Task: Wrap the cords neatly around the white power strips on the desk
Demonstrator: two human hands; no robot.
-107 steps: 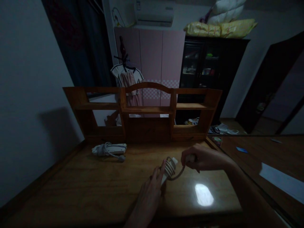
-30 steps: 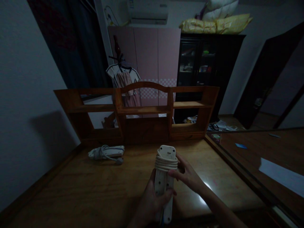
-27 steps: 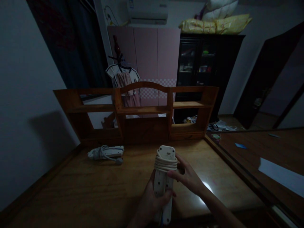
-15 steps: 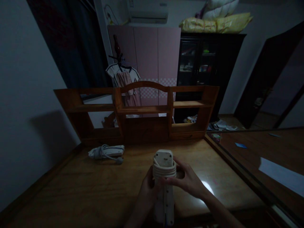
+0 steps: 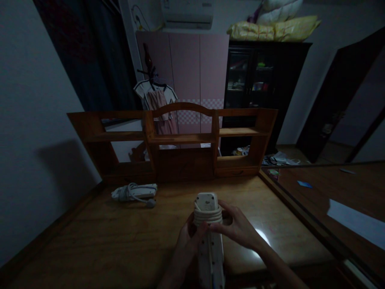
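A white power strip is held up in front of me over the near part of the wooden desk, its far end tilted up. Its cord is wound several times around the strip near that end, and a length of cord runs down along the strip toward me. My left hand grips the strip and coil from the left, thumb pressed on the lower loops. From the right, my right hand pinches the coil between thumb and fingers. Some fingertips are hidden behind the strip.
A second power strip, its grey cord wrapped round it, lies at the desk's back left. Along the back stands a wooden shelf unit. To the right, a brown surface holds a white paper sheet and a blue card.
The strip's far end has dipped slightly, and its near part has shifted a little to the right. My left thumb now shows more clearly on the coil; both hands keep their hold.
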